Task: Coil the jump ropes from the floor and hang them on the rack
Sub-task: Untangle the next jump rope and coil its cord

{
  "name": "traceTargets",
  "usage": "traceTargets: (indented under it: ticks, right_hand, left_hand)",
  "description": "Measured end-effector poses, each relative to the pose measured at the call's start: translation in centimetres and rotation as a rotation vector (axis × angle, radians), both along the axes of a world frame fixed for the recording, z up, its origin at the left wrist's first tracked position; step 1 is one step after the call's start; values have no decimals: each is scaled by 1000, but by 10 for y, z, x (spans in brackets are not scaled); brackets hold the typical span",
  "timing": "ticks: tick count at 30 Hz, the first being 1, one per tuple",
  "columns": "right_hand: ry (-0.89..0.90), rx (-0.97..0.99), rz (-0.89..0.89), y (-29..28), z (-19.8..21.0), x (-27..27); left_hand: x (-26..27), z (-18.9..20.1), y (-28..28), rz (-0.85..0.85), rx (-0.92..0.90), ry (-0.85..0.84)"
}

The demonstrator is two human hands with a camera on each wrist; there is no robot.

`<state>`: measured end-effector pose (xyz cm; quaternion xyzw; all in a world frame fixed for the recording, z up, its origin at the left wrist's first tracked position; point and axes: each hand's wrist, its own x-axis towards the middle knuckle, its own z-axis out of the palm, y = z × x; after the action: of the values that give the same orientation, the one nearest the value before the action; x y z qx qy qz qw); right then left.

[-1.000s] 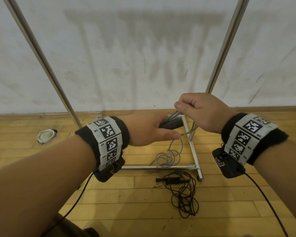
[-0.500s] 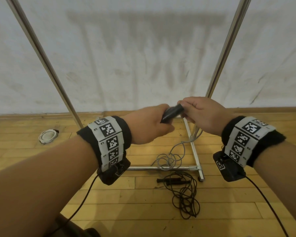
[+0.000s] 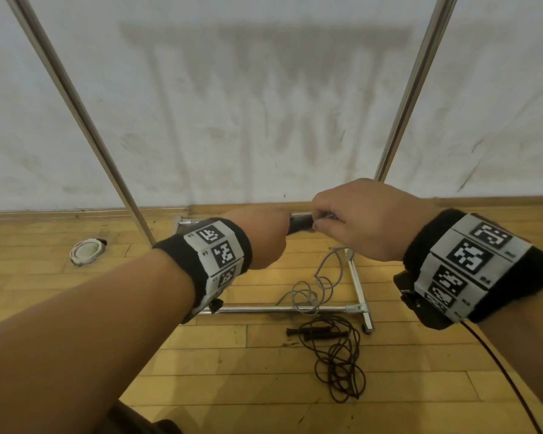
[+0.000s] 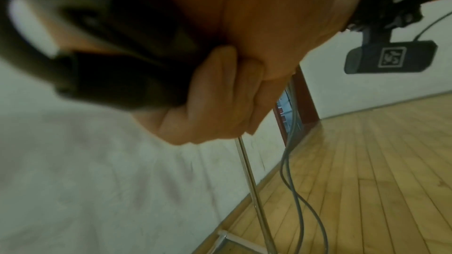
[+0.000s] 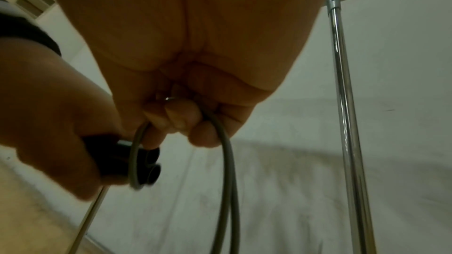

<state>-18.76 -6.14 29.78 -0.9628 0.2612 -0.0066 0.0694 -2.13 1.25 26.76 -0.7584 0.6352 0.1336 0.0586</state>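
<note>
Nearest the viewer, both forearms carry black wristbands with printed square markers. On the wooden floor (image 3: 201,371) below them lies a black jump rope (image 3: 333,364), a loose tangle with its two handles side by side at the near edge of the rack base.

Beyond it, the left hand (image 3: 264,239) is curled around the two black handles (image 5: 137,163) of a grey jump rope (image 5: 227,171), held together as a pair; their round ends protrude from the fist in the right wrist view. The right hand (image 3: 361,223), just beside and touching the handle ends, has its fingers (image 5: 181,117) closed on the grey cord. One loop of cord passes around the handle ends and two strands hang down from the right fist. The rest of the grey rope trails to the floor, where it lies in loose curls across the front bar of the rack base.

The rack (image 3: 398,120) is a chromed tube frame: two uprights rise on either side of the hands, joined at floor level by a rectangular base. A round white object (image 3: 87,250) sits on the floor left of the left upright; what it is cannot be told. Farthest back stands a scuffed white wall (image 3: 264,104) with a wooden skirting.
</note>
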Motion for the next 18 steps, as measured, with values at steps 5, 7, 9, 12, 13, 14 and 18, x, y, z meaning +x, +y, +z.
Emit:
traceTargets:
  ticks: [5,7,9,12,13,14,18]
  right_hand:
    - [-3,109,36,3,4,-2]
    - [-6,158,45,3,4,-3]
    - [-33,216,35,2,6,-6]
    - [-119,321,4,0,12,-13]
    - [-142,359,-1,1,14,-15]
    - [-160,389,3,2,16,-16]
    - [-211,478,73,8,20,-15]
  left_hand:
    - [-19,-4,6,-131,186,-98]
    - [-26,-2,9,-188,207,-116]
    - [-30,0,13,-235,202,-118]
    - [-30,3,17,-288,174,-87]
    - [-30,3,18,-299,170,-81]
    - [-30,3,18,-304,167,-79]
    - [-29,2,19,-296,183,-79]
